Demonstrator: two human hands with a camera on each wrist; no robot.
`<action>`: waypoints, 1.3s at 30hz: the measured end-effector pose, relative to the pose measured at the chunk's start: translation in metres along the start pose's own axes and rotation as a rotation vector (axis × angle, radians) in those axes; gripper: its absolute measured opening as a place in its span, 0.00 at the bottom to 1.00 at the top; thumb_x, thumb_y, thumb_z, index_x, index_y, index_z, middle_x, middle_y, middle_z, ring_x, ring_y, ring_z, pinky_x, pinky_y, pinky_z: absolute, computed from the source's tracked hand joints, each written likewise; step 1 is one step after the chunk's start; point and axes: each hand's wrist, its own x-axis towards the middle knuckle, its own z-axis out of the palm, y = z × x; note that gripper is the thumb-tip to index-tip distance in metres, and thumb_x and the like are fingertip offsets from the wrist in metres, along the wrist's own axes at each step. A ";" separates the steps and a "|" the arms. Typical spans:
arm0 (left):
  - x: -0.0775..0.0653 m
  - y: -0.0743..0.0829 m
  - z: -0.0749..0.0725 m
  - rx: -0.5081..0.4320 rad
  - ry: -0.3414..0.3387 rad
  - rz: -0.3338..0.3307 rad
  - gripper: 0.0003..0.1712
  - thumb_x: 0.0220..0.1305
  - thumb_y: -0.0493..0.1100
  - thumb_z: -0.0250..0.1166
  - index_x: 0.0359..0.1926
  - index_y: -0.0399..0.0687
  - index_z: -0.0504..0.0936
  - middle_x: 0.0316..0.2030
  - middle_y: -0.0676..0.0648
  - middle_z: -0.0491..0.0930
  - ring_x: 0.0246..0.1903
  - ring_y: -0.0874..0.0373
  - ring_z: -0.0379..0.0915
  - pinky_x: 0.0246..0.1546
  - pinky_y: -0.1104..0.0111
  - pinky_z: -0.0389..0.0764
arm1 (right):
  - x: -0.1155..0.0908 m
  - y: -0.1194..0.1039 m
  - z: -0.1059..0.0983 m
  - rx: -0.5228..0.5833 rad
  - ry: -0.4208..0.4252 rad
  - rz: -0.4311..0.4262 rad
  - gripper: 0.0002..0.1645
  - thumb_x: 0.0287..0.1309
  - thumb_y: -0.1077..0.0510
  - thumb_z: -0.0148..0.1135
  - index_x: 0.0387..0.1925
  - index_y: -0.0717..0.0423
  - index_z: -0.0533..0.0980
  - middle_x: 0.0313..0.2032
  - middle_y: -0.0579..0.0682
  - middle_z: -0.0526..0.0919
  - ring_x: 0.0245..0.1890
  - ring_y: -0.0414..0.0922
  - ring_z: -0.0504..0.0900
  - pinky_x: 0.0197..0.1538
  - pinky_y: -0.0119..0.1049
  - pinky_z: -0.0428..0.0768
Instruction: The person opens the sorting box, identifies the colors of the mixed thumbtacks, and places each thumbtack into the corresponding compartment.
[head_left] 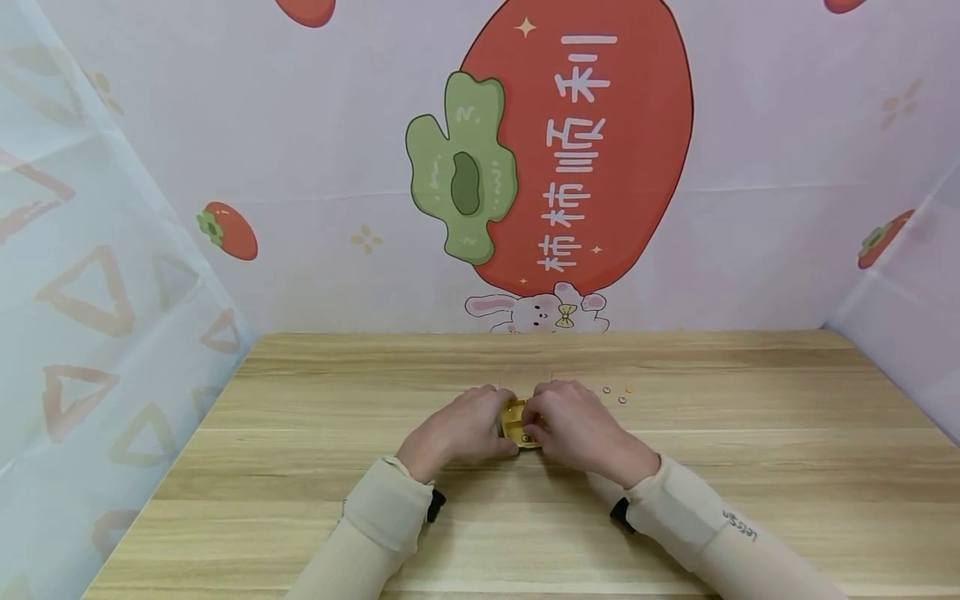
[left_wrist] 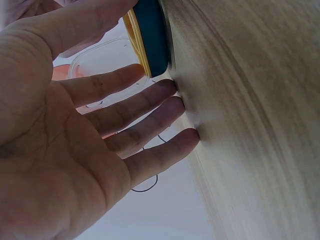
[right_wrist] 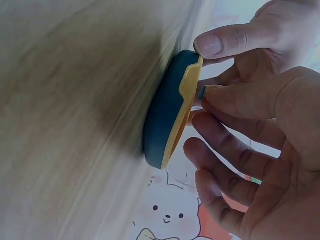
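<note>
A small pill-box-like case, yellow inside with dividers and teal outside, lies on the table between the hands. My left hand holds it by its left side; in the left wrist view thumb and index finger are at the case, the other fingertips on the tabletop. Over the case, my right hand pinches a tiny teal piece between thumb and index finger, its other fingers loosely bent. One small round piece lies in a near compartment. A clear lid stands raised behind.
Three small button-like rounds, two pale and one orange, lie on the wooden table right of the case, beyond the right hand. A printed cloth wall rises at the table's back edge, with others at both sides.
</note>
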 end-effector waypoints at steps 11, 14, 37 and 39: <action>0.000 0.000 0.000 -0.005 0.000 -0.006 0.33 0.50 0.52 0.68 0.56 0.43 0.71 0.37 0.52 0.71 0.35 0.58 0.66 0.35 0.70 0.69 | 0.000 0.001 0.003 -0.019 -0.002 -0.009 0.03 0.48 0.55 0.66 0.25 0.48 0.80 0.24 0.34 0.73 0.28 0.35 0.70 0.41 0.37 0.70; 0.000 0.001 0.000 -0.007 0.000 -0.012 0.33 0.50 0.52 0.68 0.56 0.43 0.71 0.37 0.52 0.71 0.35 0.58 0.66 0.34 0.70 0.69 | 0.000 0.001 0.003 -0.021 -0.001 -0.013 0.03 0.48 0.55 0.66 0.25 0.48 0.80 0.24 0.34 0.73 0.28 0.35 0.70 0.42 0.38 0.70; 0.001 0.001 0.000 0.018 0.014 0.007 0.33 0.50 0.52 0.69 0.55 0.42 0.71 0.37 0.52 0.72 0.35 0.58 0.66 0.35 0.70 0.68 | 0.000 0.000 0.003 -0.051 -0.004 -0.010 0.02 0.48 0.55 0.65 0.24 0.44 0.79 0.25 0.33 0.72 0.28 0.35 0.70 0.42 0.39 0.70; 0.001 0.001 0.000 0.016 0.013 0.006 0.33 0.50 0.52 0.69 0.55 0.42 0.71 0.37 0.52 0.72 0.35 0.58 0.66 0.35 0.69 0.68 | 0.000 0.000 0.002 -0.049 -0.008 -0.007 0.02 0.48 0.55 0.65 0.24 0.44 0.79 0.25 0.33 0.71 0.28 0.35 0.70 0.42 0.39 0.70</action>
